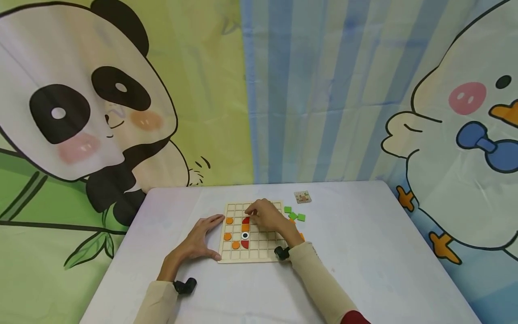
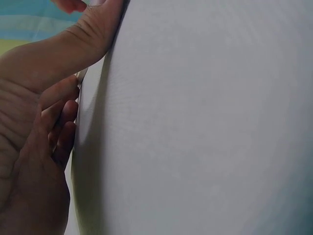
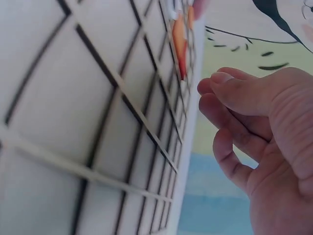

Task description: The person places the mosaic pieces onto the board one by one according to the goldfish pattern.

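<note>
My left hand [image 1: 199, 238] lies at the left side of a pale wooden grid board [image 1: 263, 254], fingers and thumb spread, fingertips near its upper left edge and thumb at the lower left corner. Over the board's upper middle is my right hand [image 1: 265, 215], close above a red quarter-round piece [image 1: 246, 220]. In the right wrist view its thumb and fingers [image 3: 230, 93] curl together; I cannot tell whether they pinch something small. Below that red piece run an orange square [image 1: 245, 227], a white eye piece [image 1: 245, 236] and another red piece [image 1: 244, 244].
Orange discs [image 1: 229, 220] sit in cells on the board's left. Green squares [image 1: 293, 216] lie off its right edge, with orange pieces [image 1: 301, 236] partly behind the right wrist. A small patterned card [image 1: 302, 197] is at the back of the white table [image 1: 356, 252].
</note>
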Available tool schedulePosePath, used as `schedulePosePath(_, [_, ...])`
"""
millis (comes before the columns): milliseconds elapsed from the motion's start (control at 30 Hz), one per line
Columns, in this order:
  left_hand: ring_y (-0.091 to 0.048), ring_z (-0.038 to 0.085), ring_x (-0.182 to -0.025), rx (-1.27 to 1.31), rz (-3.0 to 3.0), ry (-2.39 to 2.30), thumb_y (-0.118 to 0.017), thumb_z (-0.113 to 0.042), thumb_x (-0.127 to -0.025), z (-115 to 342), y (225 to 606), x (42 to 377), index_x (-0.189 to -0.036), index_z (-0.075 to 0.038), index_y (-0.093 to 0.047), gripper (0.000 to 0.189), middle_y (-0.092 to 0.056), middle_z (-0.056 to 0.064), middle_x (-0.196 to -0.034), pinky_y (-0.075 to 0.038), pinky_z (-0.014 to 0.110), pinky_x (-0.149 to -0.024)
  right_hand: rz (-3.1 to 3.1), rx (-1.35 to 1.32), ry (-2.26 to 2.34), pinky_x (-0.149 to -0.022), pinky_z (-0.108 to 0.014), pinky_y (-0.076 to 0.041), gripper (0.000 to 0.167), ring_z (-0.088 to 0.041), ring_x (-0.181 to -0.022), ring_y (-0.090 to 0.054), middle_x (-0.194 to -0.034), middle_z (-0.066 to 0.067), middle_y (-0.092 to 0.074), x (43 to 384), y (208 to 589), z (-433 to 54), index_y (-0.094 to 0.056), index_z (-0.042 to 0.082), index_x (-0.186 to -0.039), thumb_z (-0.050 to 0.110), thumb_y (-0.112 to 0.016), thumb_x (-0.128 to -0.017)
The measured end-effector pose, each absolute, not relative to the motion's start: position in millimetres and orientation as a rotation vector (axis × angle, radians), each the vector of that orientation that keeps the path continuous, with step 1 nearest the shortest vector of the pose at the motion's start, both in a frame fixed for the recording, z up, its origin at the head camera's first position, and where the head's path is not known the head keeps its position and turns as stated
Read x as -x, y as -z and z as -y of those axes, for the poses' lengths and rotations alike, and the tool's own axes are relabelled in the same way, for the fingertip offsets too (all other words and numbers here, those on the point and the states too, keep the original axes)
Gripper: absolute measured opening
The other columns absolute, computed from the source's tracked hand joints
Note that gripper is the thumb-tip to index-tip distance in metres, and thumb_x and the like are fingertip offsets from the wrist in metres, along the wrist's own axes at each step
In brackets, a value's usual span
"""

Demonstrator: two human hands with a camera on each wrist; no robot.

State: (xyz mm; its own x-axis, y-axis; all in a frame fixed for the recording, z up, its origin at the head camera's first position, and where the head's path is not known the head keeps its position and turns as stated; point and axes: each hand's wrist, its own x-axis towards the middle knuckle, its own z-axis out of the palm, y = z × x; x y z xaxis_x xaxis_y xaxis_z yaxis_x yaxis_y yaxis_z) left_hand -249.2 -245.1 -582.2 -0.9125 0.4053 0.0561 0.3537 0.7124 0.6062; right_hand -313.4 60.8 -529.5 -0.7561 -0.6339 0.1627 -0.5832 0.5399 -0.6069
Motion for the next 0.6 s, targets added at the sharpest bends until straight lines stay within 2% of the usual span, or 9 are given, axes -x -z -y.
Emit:
schedulePosePath(167, [-0.045, 0.038, -0.147, -0.641, -2.841, -0.969, -0.109, -0.05, -0.053, 245.5, 582.5, 250.9, -0.168, -0.015, -0.044, 0.137, -0.043, 0.011, -0.174, -0.04, 0.07, -0.123, -2.733, 1.036, 1.037, -0.091, -0.042, -0.062, 0.024, -0.026, -0.101, -0.075, -0.118, -0.016, -0.082, 312.0, 517.2, -80.0, -0.08, -0.001, -0.124, 0.001, -0.075, -0.101])
schedulePosePath(333, [-0.046, 0.038, -0.146, -0.639, -2.849, -0.952, -0.109, -0.051, -0.052, 246.0, 585.9, 249.3, -0.168, -0.014, -0.045, 0.138, -0.044, 0.011, -0.174, -0.041, 0.07, -0.122, -2.762, 0.955, 1.064, -0.084, -0.035, -0.061, 0.023, -0.021, -0.091, -0.072, -0.108, -0.015, -0.082, 306.9, 515.1, -113.5, -0.081, -0.002, -0.12, 0.004, -0.079, -0.098])
schedulePosePath(367, [-0.046, 0.037, -0.146, -0.639, -2.849, -0.954, -0.109, -0.051, -0.052, 246.0, 586.2, 248.9, -0.168, -0.013, -0.045, 0.138, -0.044, 0.011, -0.174, -0.041, 0.069, -0.122, -2.758, 0.936, 1.078, -0.084, -0.037, -0.062, 0.023, -0.021, -0.09, -0.072, -0.107, -0.016, -0.082, 306.0, 515.9, -121.2, -0.081, -0.003, -0.119, 0.004, -0.08, -0.097])
schedulePosePath(400, [-0.046, 0.038, -0.146, -0.639, -2.847, -0.962, -0.109, -0.05, -0.052, 246.0, 585.9, 248.5, -0.168, -0.013, -0.045, 0.138, -0.044, 0.011, -0.174, -0.041, 0.069, -0.122, -2.764, 0.923, 1.087, -0.09, -0.041, -0.061, 0.023, -0.022, -0.09, -0.072, -0.106, -0.016, -0.082, 304.9, 516.6, -128.9, -0.081, -0.003, -0.118, 0.005, -0.081, -0.097])
schedulePosePath(500, [-0.046, 0.038, -0.146, -0.64, -2.854, -0.956, -0.109, -0.052, -0.053, 246.2, 585.2, 247.9, -0.168, -0.013, -0.044, 0.138, -0.044, 0.01, -0.174, -0.041, 0.069, -0.122, -2.775, 0.906, 1.092, -0.09, -0.045, -0.063, 0.022, -0.02, -0.087, -0.072, -0.104, -0.016, -0.082, 302.4, 519.2, -152.3, -0.082, -0.003, -0.115, 0.006, -0.084, -0.094])
schedulePosePath(567, [-0.046, 0.038, -0.146, -0.636, -2.853, -0.964, -0.109, -0.052, -0.053, 246.4, 583.8, 247.5, -0.168, -0.013, -0.044, 0.138, -0.044, 0.011, -0.174, -0.041, 0.07, -0.122, -2.769, 0.901, 1.092, -0.088, -0.045, -0.064, 0.022, -0.02, -0.085, -0.073, -0.102, -0.017, -0.082, 300.8, 519.4, -165.8, -0.082, -0.004, -0.111, 0.005, -0.087, -0.092])
schedulePosePath(600, [-0.046, 0.038, -0.146, -0.635, -2.853, -0.965, -0.109, -0.052, -0.053, 246.4, 583.4, 247.6, -0.168, -0.013, -0.044, 0.138, -0.044, 0.011, -0.174, -0.041, 0.07, -0.122, -2.763, 0.899, 1.086, -0.086, -0.04, -0.064, 0.021, -0.018, -0.082, -0.073, -0.1, -0.016, -0.082, 299.6, 518.8, -172.3, -0.083, -0.004, -0.109, 0.005, -0.088, -0.09])
